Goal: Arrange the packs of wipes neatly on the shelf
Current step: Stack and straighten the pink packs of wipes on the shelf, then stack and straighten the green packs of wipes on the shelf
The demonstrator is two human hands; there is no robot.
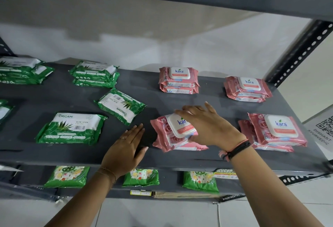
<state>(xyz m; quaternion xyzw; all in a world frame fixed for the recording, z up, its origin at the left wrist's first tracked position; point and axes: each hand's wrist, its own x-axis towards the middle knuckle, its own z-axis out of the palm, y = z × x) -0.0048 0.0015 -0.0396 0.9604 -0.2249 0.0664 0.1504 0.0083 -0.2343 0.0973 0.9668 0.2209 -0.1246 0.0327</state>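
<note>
On the dark grey shelf (54, 154) lie pink Kara wipe packs and green Origami wipe packs. My right hand (209, 126) grips the top pink pack (171, 133) of a front-centre stack, tilted over the pack under it. My left hand (126, 149) rests flat on the shelf just left of that stack, fingers apart, holding nothing. Other pink stacks sit at the back centre (179, 79), back right (247, 89) and front right (277, 129). A single green pack (121, 106) lies askew; another (70, 129) sits front left, and a green stack (95, 73) is behind.
More green packs (21, 70) lie at the far left. A perforated metal upright (299, 54) stands at the right. The lower shelf holds green bags (67, 176) and price labels (225, 173). A QR code sign (324, 129) hangs at the right edge.
</note>
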